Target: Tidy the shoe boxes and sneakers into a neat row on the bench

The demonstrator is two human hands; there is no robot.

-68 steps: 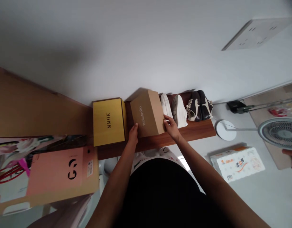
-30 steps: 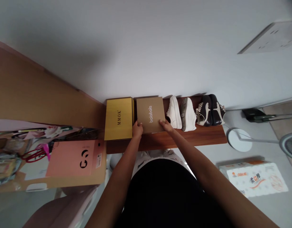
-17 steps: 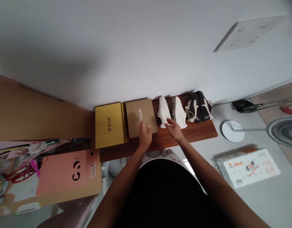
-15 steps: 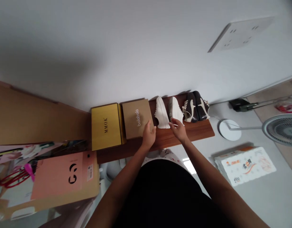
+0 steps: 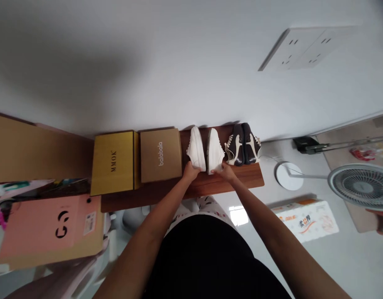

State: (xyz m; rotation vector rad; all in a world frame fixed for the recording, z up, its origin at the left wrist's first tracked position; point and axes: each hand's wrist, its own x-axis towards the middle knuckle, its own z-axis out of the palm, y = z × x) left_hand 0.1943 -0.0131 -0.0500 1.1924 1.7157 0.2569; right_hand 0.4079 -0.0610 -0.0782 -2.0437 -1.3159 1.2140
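Two white sneakers lie side by side on the brown wooden bench (image 5: pixel 245 177), toes toward the wall. My left hand (image 5: pixel 191 171) is closed around the heel end of the left white sneaker (image 5: pixel 196 148). At the heel of the right white sneaker (image 5: pixel 214 151), my right hand (image 5: pixel 226 172) grips with thumb and fingers. A narrow gap separates the two shoes. Just to their right stands a pair of dark brown and cream sneakers (image 5: pixel 236 144). A brown balabala shoebox (image 5: pixel 154 160) is left of my left hand.
A yellow MMOK box (image 5: pixel 113 164) occupies the bench's left end, near a carton with a pink box (image 5: pixel 43 226). To the right are a fan (image 5: pixel 362 187), its round white base (image 5: pixel 289 176) and a tissue pack (image 5: pixel 312 222) on the floor. A socket plate (image 5: pixel 306 47) is on the wall.
Both hands have closed on the white sneakers, the right one shifting to its shoe's outer side. The right white sneaker now sits turned and lies apart from the left one. The view has shifted right.
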